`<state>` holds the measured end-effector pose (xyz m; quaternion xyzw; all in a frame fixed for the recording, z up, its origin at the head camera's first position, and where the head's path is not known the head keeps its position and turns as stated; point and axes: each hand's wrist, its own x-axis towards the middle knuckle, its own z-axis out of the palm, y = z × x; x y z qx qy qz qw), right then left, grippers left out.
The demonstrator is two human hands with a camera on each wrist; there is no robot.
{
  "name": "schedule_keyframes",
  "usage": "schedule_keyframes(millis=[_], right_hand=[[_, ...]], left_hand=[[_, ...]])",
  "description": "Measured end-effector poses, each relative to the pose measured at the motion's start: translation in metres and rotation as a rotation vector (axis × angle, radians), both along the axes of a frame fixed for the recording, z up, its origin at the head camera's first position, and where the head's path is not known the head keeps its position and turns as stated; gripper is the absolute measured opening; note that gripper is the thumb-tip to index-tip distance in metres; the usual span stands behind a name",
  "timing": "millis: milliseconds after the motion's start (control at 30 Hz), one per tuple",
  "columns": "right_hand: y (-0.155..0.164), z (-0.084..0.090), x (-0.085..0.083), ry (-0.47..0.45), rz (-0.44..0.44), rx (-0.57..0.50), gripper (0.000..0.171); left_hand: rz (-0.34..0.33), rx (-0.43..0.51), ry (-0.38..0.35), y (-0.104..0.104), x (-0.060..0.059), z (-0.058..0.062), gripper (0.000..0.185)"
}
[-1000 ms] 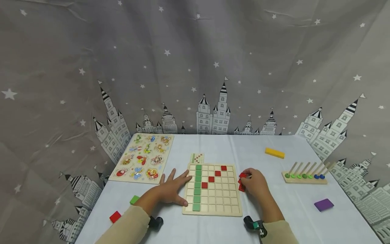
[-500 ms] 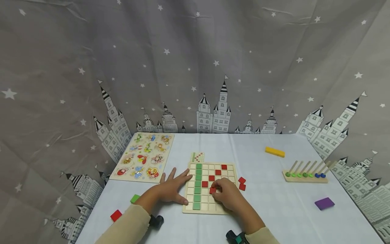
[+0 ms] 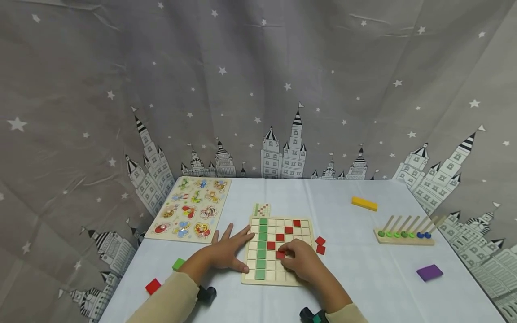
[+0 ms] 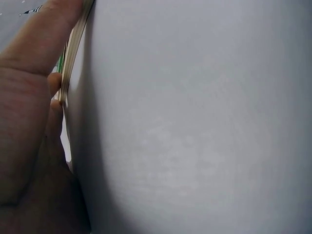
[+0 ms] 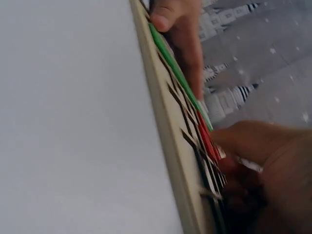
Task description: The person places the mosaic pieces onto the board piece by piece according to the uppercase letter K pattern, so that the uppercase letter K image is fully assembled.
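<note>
**Hands on the grid board, under a starry castle backdrop**

We see a table [image 3: 363,269] under a pale cloth, hemmed in by a grey curtain [image 3: 258,80] printed with white stars and castle towers. No writing or brand is readable anywhere.

Our left hand [image 3: 228,251] lies flat with fingers spread, bracing the left edge of the wooden grid board [image 3: 308,233]. Our right hand [image 3: 300,260] rests over the board, fingertips pressing a red tile [image 3: 280,255] into a square beside the green column [image 3: 262,246]. Two loose red tiles [image 3: 321,244] lie just right of the board. An animal puzzle [image 3: 190,208], a peg rack [image 3: 405,233], and yellow [image 3: 364,202] and purple [image 3: 429,272] blocks lie well apart.
</note>
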<state>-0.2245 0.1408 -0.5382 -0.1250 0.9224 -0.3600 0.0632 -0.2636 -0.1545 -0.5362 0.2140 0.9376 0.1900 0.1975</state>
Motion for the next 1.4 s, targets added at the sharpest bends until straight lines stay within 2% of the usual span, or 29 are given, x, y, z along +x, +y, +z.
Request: schedule_keyframes(millis=[100,167,233,333,433,533,633,867,1100,1167,1267,1400], right_hand=[[0.011,0.001,-0.002,0.016,-0.081,-0.057,0.027],[0.024,0.000,-0.005,0.045,-0.184,-0.073,0.026],[0.040,-0.002,-0.009,0.073,-0.308,-0.031,0.029],[0.065,-0.007,-0.015,0.050,-0.473,0.069,0.039],[0.085,-0.012,-0.018,-0.023,-0.553,0.100,0.044],[0.097,-0.015,-0.019,-0.076,-0.564,0.057,0.036],[0.101,-0.017,-0.019,-0.082,-0.557,0.022,0.033],[0.101,-0.017,-0.016,-0.024,-0.497,0.094,0.051],[0.092,-0.020,-0.018,-0.034,-0.529,0.153,0.042],[0.090,-0.021,-0.020,-0.039,-0.536,0.167,0.044],[0.087,-0.019,-0.023,-0.041,-0.521,0.183,0.048],[0.083,-0.013,-0.029,-0.052,-0.486,0.189,0.040]], left_hand=[[-0.005,0.011,0.007,0.000,-0.002,-0.001,0.117],[-0.009,0.014,0.003,0.001,-0.002,-0.003,0.116],[-0.014,0.006,0.001,0.000,-0.002,-0.004,0.116],[-0.010,-0.009,0.002,0.000,-0.001,-0.005,0.116],[-0.001,-0.005,0.009,-0.001,-0.002,-0.003,0.115],[0.006,0.000,0.007,-0.001,-0.002,-0.001,0.115],[0.007,-0.009,0.006,-0.001,-0.002,0.000,0.115],[0.009,-0.008,0.006,0.000,-0.002,-0.003,0.115],[0.005,0.000,0.003,-0.001,-0.001,-0.004,0.114],[0.006,-0.001,0.004,-0.001,-0.001,-0.004,0.114],[0.005,-0.007,0.009,0.000,-0.001,-0.003,0.115],[0.003,-0.004,0.007,-0.001,-0.002,-0.003,0.115]])
